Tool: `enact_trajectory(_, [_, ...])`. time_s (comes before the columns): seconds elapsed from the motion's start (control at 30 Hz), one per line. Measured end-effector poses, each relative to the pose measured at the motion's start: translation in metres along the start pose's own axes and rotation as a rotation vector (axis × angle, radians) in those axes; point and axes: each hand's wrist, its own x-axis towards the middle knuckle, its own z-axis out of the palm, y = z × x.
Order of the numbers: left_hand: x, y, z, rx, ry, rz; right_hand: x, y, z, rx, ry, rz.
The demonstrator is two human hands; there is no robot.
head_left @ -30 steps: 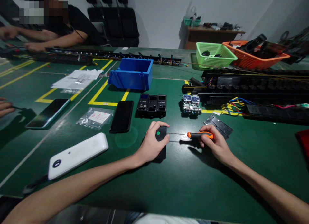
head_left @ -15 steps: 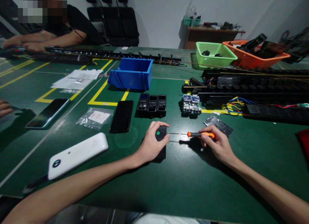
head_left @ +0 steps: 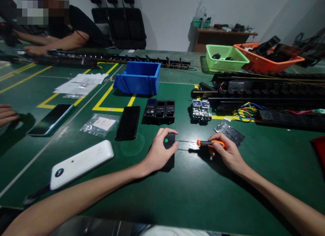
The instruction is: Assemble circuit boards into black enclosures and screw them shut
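My left hand (head_left: 161, 149) is closed around a black plastic box (head_left: 170, 138) with a green dot, its fingers and thumb on the box's edges. An orange and black screwdriver (head_left: 205, 143) lies level in my right hand (head_left: 226, 149), pinched by the handle. Its thin shaft points left and its tip is at the right side of the box. Beyond my hands stand several black modules (head_left: 159, 111) side by side and a pair of bare circuit boards (head_left: 201, 110) with small displays. A flat black plastic cover (head_left: 230, 132) lies just behind my right hand.
To the left lie a black phone (head_left: 127, 123), a plastic bag (head_left: 100, 124), a white handheld device (head_left: 82, 164) and another phone (head_left: 50, 120). Farther back are a blue bin (head_left: 138, 78), green (head_left: 225, 58) and orange baskets (head_left: 269, 58), and long black wired rails (head_left: 261, 88). A co-worker sits back left.
My right-hand fingers have shifted slightly on the screwdriver handle; the box stays put. At the left edge another person's hand has moved, and the co-worker's far arm has shifted.
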Motion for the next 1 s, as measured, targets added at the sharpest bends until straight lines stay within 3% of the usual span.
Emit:
enact_trajectory(0.33, [0.0003, -0.0004, -0.0001, -0.007, 0.002, -0.004, -0.0003, 0.0031, -0.0007, 0.001, 0.11, -0.013])
enact_trajectory(1.0, [0.0004, -0.0002, 0.0005, -0.003, 0.007, 0.0, 0.0025, -0.0041, 0.0013, -0.015, 0.035, 0.058])
